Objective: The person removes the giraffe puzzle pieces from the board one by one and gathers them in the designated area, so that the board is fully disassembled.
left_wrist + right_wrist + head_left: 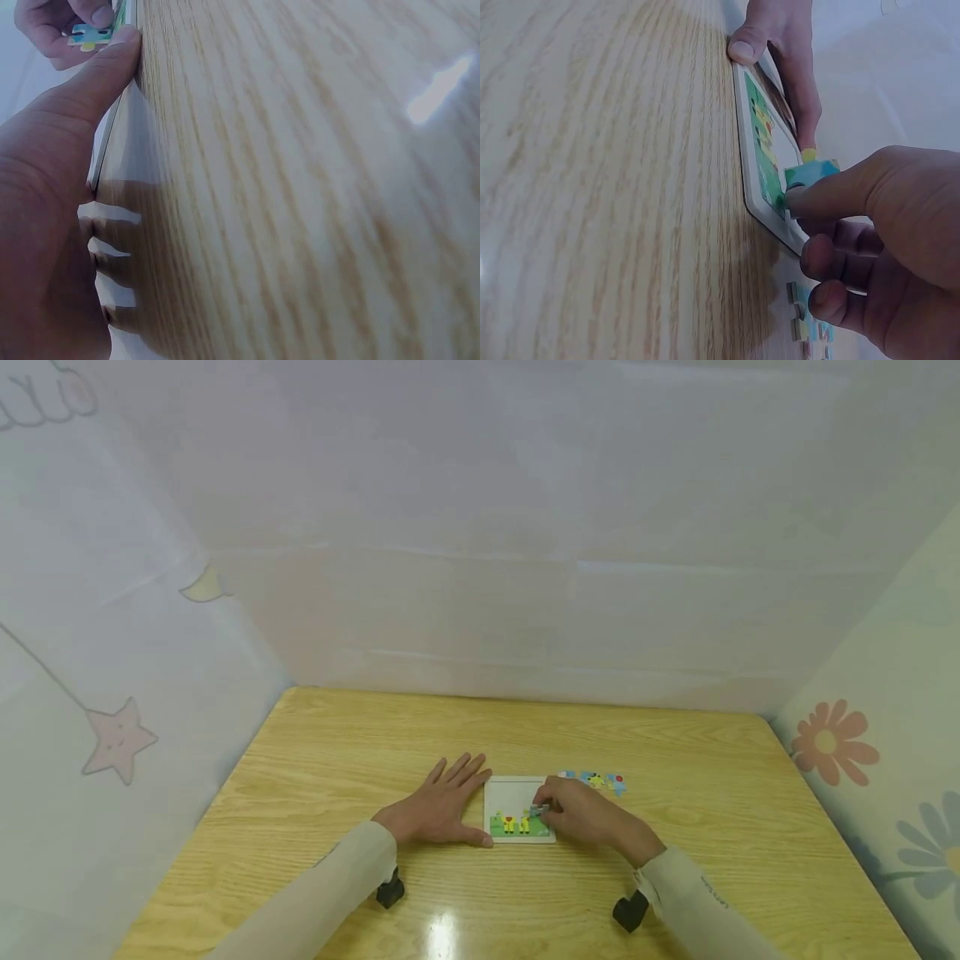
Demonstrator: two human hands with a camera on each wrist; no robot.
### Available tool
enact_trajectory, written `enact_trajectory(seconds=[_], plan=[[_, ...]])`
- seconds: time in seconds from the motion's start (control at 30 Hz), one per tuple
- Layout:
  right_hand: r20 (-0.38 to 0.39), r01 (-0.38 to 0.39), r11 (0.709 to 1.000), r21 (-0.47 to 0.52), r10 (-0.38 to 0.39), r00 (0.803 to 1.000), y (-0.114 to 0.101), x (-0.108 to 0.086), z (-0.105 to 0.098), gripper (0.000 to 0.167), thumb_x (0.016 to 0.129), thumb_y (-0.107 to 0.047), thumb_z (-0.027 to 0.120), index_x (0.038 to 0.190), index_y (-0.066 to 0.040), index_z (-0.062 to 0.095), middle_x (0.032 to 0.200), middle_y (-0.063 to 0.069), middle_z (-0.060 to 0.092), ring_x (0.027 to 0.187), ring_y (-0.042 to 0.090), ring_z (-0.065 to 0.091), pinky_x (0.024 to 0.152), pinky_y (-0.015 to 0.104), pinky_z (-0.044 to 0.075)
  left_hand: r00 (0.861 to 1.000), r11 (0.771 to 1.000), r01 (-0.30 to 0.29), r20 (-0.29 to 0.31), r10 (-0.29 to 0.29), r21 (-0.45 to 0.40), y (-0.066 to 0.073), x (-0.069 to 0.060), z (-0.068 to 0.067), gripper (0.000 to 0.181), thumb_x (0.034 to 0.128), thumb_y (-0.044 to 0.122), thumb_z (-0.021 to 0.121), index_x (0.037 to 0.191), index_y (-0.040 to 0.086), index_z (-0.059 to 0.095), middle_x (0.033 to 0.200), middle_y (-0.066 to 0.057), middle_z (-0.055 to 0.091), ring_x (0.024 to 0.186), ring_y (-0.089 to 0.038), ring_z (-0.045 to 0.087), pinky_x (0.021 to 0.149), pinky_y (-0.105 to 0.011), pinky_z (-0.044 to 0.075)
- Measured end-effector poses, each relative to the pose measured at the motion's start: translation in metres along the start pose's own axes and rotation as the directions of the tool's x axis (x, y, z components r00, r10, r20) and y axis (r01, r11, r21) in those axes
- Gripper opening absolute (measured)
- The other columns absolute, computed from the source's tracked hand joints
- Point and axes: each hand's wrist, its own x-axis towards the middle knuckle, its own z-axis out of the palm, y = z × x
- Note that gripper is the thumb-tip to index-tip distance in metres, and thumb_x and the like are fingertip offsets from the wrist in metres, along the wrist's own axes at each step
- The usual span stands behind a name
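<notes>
A small white puzzle tray [513,792] lies on the wooden table. Joined pieces [508,827] with a green ground and yellow figures fill its near part; the far part shows bare white. My left hand [441,808] rests flat at the tray's left side with fingers spread, its thumb [120,52] touching the near left corner. Over the tray's right side, my right hand [587,814] pinches a light-blue puzzle piece [814,172] between thumb and fingers. That piece is tilted, and its lower edge is partly hidden by my thumb.
Several loose puzzle pieces [597,780] lie on the table [375,735] beyond my right hand, just right of the tray. A pale printed cloth [480,610] hangs behind the table and along both sides.
</notes>
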Motion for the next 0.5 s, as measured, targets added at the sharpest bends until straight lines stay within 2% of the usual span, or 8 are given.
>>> enact_trajectory(seconds=[0.13,0.3,0.5], plan=[[-0.017,-0.011,1.000,0.000,0.011,1.000,0.000,-0.001,-0.001,0.019,0.109,-0.012,0.060,0.120,-0.008,0.075,0.103,-0.002,0.063,0.082,0.010,0.052,0.071,0.023,0.047,1.000,1.000,-0.005,-0.005,0.005,-0.005,0.000,0.000,0.000,0.116,0.0886,0.083,0.063,0.173,0.016,0.019,0.183,-0.008,0.003,0.170,-0.034,0.004,0.136,-0.064,0.006],[-0.071,-0.051,0.998,0.038,0.053,0.996,0.004,-0.005,-0.003,0.023,0.111,-0.014,0.056,0.127,-0.011,0.071,0.110,-0.002,0.069,0.087,0.010,0.057,0.075,0.024,0.051,1.000,1.000,-0.013,-0.010,0.013,-0.012,-0.001,0.000,0.000,0.116,0.0887,0.082,0.063,0.173,0.016,0.020,0.183,-0.009,0.004,0.170,-0.035,0.004,0.136,-0.065,0.006],[-0.086,-0.061,0.995,0.083,0.069,0.994,0.009,-0.012,-0.010,0.011,0.107,-0.016,0.063,0.118,-0.018,0.065,0.100,-0.004,0.070,0.079,0.009,0.056,0.069,0.023,0.050,1.000,1.000,-0.020,-0.011,0.019,-0.011,-0.001,0.001,0.001,0.115,0.0889,0.081,0.064,0.172,0.015,0.020,0.183,-0.010,0.005,0.170,-0.036,0.005,0.135,-0.066,0.006]])
